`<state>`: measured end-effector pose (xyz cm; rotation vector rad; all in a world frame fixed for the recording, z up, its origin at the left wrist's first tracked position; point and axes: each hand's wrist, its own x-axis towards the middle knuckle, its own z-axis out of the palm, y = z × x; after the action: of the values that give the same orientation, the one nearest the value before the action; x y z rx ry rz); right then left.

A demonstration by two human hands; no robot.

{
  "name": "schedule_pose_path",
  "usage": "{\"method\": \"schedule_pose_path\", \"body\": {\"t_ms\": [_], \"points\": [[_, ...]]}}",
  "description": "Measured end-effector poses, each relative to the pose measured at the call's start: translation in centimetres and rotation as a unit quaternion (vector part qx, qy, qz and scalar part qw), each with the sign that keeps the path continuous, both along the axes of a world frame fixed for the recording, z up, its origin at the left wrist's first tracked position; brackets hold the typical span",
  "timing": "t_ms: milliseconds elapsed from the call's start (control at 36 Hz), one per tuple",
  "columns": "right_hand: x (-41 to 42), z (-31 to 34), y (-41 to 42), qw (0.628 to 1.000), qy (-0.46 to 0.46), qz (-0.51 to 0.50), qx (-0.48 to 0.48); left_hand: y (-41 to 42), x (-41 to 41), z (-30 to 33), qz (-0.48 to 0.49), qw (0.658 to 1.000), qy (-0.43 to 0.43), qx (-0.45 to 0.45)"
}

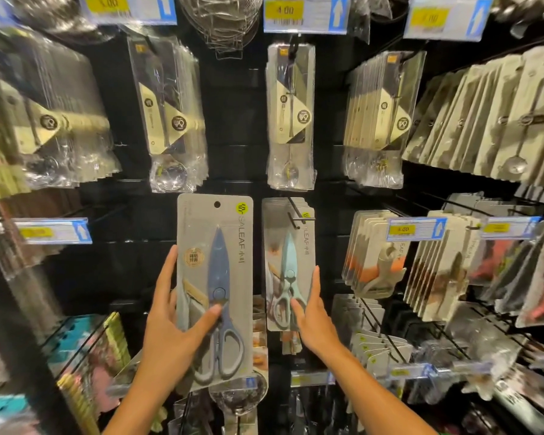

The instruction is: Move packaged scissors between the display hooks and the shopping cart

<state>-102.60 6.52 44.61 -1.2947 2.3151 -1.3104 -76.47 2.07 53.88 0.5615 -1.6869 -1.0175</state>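
Head view: left hand (173,312) grips an upright blue scissors pack (215,287), off its hook, left of the hanging scissors pack (288,265), which the right hand (311,312) touches with straight fingers.

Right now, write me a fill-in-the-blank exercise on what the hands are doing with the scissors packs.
1. The left hand grips a scissors pack whose blade cover is dark ____.
2. The right hand touches the front pack that hangs on a ____.
3. The pack in the left hand is ____ the hook, its hang hole empty.
4. The printed brand on that pack reads ____.

Missing words: blue; hook; off; SALEAF
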Motion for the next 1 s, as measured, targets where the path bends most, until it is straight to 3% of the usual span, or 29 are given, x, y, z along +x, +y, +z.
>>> {"method": "schedule_pose_path", "body": {"t_ms": [278, 611, 1000], "points": [[0.6, -1.3, 1.8, 0.998, -0.04, 0.011, -0.052, -0.1, 0.7, -0.6, 0.001, 1.0, 0.0, -0.01], [6.3, 7.3, 6.0, 0.956, -0.096, 0.223, -0.164, 0.8, -0.9, -1.4, -0.023, 1.0, -0.01, -0.013], [5.7, 5.0, 7.1, 0.956, -0.124, 0.184, -0.193, 1.2, -2.0, -3.6, -0.094, 0.993, -0.064, 0.012]]}}
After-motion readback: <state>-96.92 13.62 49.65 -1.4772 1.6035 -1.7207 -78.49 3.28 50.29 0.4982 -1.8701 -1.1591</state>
